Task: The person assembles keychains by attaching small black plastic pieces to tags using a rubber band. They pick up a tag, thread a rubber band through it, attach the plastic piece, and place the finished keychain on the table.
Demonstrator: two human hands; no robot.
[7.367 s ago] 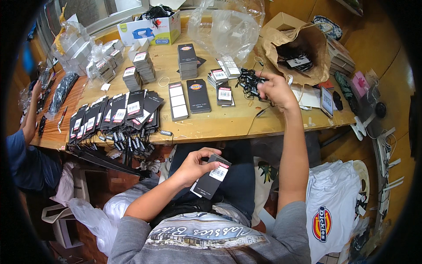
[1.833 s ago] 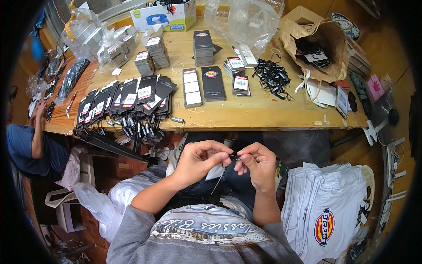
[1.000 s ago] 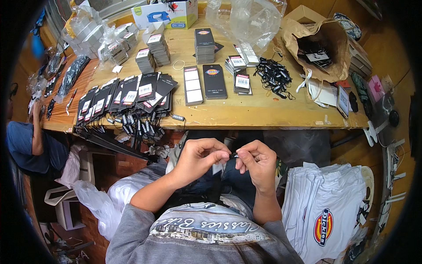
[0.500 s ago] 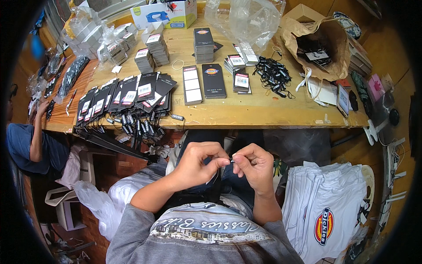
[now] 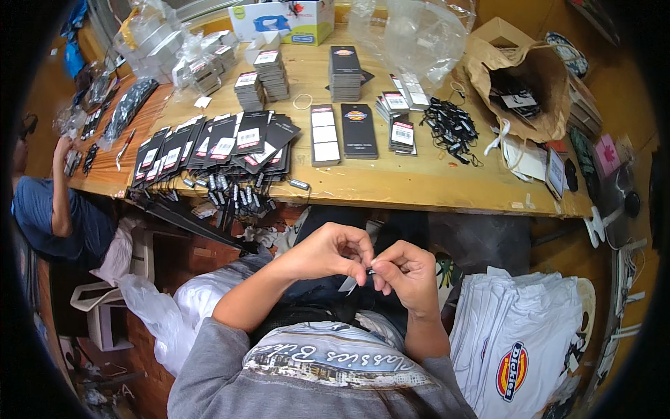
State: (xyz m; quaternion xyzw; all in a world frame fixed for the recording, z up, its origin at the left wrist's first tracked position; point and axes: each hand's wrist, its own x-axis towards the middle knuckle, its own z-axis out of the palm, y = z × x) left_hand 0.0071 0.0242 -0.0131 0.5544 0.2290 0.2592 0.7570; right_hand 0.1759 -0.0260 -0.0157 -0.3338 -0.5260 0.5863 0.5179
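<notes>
My left hand (image 5: pixel 331 250) and my right hand (image 5: pixel 405 274) meet over my lap, below the wooden table's front edge (image 5: pixel 419 199). Together they pinch a small hang tag (image 5: pixel 351 282), whose pale corner shows under the fingers. The fingertips of both hands touch at the tag's top. Whether a black string is between them I cannot tell. On the table lie a fan of black hang tags (image 5: pixel 216 146) with cords hanging over the edge, two long tags (image 5: pixel 340 131) side by side, and a pile of black string loops (image 5: pixel 450 126).
Stacks of tags (image 5: pixel 269 73), clear plastic bags (image 5: pixel 419 35), a brown paper bag (image 5: pixel 527 84) and a white box (image 5: pixel 283 17) sit further back. A stack of folded white shirts (image 5: pixel 520 335) lies at my right. Another person in blue (image 5: pixel 49 202) works at the left.
Earlier my right hand reached to the string pile while my left held a tag. Both hands have since come together over my lap and keep fiddling at the tag's top.
</notes>
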